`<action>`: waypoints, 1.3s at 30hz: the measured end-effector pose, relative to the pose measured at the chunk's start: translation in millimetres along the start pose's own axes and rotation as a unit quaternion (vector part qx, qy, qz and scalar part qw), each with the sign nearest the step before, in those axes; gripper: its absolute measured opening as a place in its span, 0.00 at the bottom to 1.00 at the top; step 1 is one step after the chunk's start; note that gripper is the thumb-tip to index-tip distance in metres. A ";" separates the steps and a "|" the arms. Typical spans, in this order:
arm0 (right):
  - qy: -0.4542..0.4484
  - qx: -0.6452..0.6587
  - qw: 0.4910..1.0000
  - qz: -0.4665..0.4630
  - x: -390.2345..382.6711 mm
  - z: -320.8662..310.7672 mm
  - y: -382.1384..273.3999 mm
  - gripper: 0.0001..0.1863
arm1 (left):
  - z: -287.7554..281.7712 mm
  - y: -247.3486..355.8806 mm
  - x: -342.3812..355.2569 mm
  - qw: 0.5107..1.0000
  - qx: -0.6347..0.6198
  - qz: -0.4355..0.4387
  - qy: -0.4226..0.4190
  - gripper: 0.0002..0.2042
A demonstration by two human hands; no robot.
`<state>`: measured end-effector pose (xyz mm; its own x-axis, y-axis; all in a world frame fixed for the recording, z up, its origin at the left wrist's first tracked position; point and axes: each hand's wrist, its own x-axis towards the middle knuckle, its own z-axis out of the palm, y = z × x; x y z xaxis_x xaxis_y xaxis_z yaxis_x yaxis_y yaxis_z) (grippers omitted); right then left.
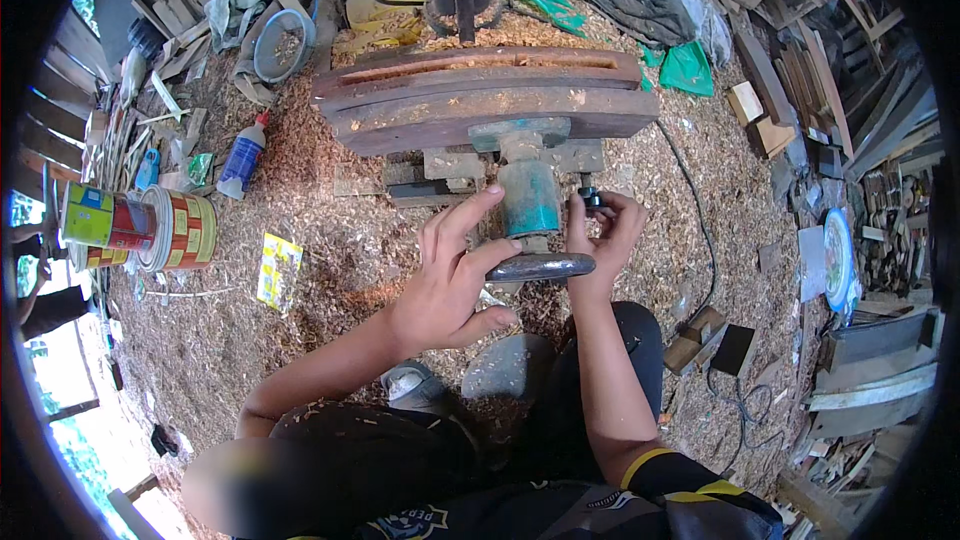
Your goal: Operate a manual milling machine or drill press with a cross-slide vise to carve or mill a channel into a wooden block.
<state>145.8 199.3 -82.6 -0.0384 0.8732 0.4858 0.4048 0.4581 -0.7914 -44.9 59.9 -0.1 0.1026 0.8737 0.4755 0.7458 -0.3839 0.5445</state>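
Note:
A brown wooden workpiece point(400, 82) with a long slot cut in its top lies in a vise, against the vise's wooden jaw point(400, 120). Toward me runs the vise's worn green screw housing point(530, 198), which ends in a dark round handwheel point(545, 267). My left hand point(440, 285) is open at the left of the housing and handwheel, its fingers apart and its fingertips close to the metal. To the right of the housing, my right hand point(610, 240) pinches a small black knob point(592, 199). Above the workpiece hangs a dark machine head with its bit point(466, 15).
Wood shavings point(370, 240) cover the floor. At left stand paint cans point(180, 230), a blue-and-white bottle point(242, 155) and a basin point(284, 45). A black cable point(705, 230) runs down the right, near wood blocks point(700, 335). Scrap boards point(880, 360) are piled at far right.

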 end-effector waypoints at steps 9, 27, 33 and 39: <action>0.014 0.215 0.935 0.280 -2.0 1.6 7.2 0.17 | 1.2 -1.8 0.5 1.000 -0.003 0.000 0.001 0.35; 0.012 0.422 0.793 0.440 4.1 -2.0 4.5 0.17 | -1.7 -1.1 -0.4 1.000 -0.001 -0.002 -0.008 0.34; 0.020 0.159 0.969 0.187 -9.9 3.9 -1.1 0.21 | -1.1 -1.6 0.4 1.000 -0.002 0.000 -0.010 0.34; -0.023 0.106 0.990 0.091 -6.7 1.9 16.9 0.23 | 0.5 -2.3 0.4 1.000 -0.003 -0.001 -0.006 0.34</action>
<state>151.1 201.6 -99.9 -0.0253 0.9491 0.3140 0.2083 0.3123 -0.9269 -46.3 61.2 -1.5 0.1089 0.8783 0.4656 0.7425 -0.3833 0.5493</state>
